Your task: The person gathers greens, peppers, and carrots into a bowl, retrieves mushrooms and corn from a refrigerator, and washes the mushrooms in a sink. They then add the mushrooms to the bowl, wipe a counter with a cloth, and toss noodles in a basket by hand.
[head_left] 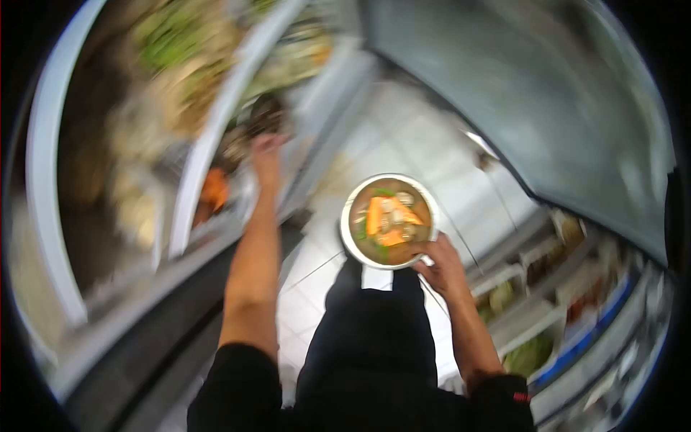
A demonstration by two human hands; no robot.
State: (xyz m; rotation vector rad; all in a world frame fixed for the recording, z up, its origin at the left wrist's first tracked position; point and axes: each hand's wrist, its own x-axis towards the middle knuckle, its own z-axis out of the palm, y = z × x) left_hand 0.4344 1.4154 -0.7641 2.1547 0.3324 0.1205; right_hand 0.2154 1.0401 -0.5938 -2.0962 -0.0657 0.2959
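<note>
My right hand [443, 266] grips the rim of a round bowl [348, 232] at its lower right, with the thumb near the inside edge. In the bowl lie orange pieces [392, 237], small pale slices like mushrooms [404, 198] and bits of green. Up at the left, my left hand [268, 147] reaches over a compartment of food. Right by its fingertips is a dark, rounded thing [268, 111], too blurred to name. Motion smears those fingers, so whether they hold it does not show.
White dividers [216, 137] separate the food compartments at left, with greens [169, 36] and something orange [214, 189]. A large grey panel [518, 86] slants across the upper right. Shelves with white bins [536, 335] stand at lower right. Pale floor tiles [309, 284] lie below.
</note>
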